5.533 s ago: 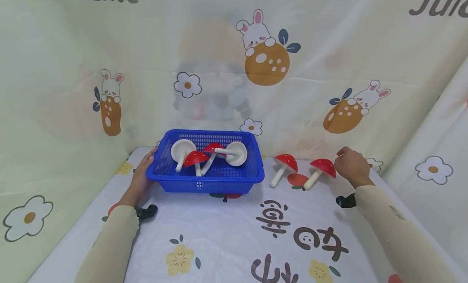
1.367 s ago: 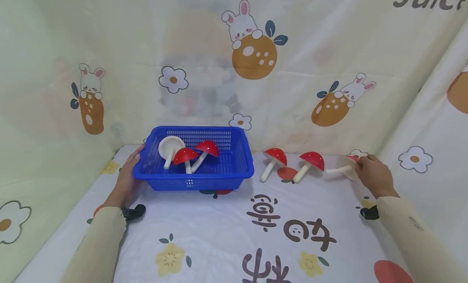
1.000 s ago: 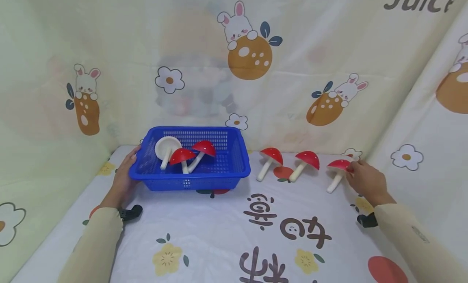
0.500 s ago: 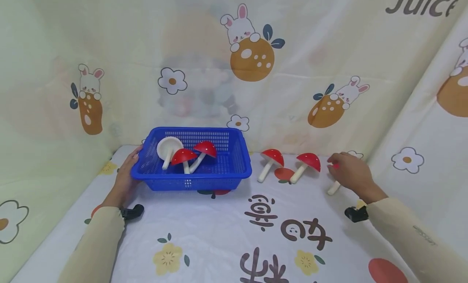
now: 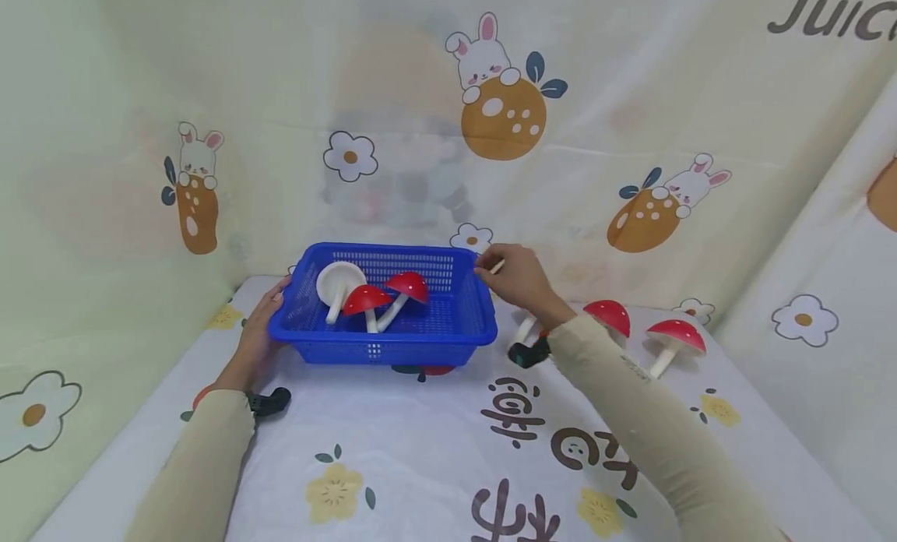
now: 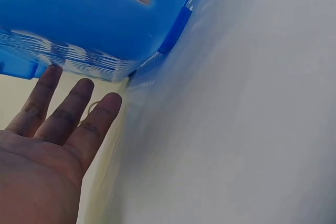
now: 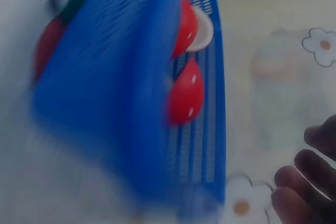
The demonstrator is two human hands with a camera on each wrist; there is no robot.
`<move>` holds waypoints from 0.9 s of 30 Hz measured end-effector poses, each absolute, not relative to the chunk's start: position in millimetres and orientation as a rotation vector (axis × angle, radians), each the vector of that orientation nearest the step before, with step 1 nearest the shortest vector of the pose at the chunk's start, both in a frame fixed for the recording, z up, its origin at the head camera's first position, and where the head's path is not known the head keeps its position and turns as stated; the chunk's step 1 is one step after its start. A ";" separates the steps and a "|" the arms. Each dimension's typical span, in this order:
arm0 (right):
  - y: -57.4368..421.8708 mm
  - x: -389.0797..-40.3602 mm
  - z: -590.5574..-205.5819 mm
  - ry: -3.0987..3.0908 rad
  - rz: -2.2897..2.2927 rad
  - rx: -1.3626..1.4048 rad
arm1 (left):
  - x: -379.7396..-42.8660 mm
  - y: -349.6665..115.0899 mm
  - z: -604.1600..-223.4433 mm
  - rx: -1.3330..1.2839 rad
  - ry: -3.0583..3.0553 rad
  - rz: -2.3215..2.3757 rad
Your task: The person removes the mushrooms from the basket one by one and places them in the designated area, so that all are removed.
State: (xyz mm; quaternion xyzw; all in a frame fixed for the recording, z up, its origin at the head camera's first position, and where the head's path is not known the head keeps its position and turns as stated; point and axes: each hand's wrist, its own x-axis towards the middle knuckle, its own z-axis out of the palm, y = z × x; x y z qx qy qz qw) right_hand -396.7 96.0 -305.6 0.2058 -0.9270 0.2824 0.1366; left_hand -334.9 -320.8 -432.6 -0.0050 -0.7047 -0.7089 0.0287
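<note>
Your hands are well apart, 1 nr each end of the blue basket (image 5: 385, 352) on the bench (image 5: 392, 433). L hand (image 5: 261, 325): fingers straight & spread, fingertips right up at basket's L end, gripping nothing; can't tell how firmly they touch. R hand (image 5: 520, 279): by the rear R corner, fingers loosely bent, nothing seen in them; can't tell if it touches the rim. R forearm reaches diag. across the bench, partly hiding 1 mushroom (image 5: 524, 329); 2 other mushrooms (image 5: 676, 336) lie to its R. L forearm runs fwd along the L side. Basket holds 3 red-capped mushrooms (image 5: 367, 298), 1 w/ white underside showing.
</note>
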 end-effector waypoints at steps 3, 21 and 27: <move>62.1 -418.4 -309.4 -2.634 1.051 0.623 | -335.6 -319.9 -433.4 0.000 -2.174 -2.181; -16.1 -466.1 -350.2 -3.110 0.881 0.500 | -346.2 -324.6 -442.9 0.014 -2.159 -2.132; -20.9 -469.0 -358.1 -3.138 0.705 0.578 | -346.9 -326.4 -442.2 0.014 -2.164 -2.122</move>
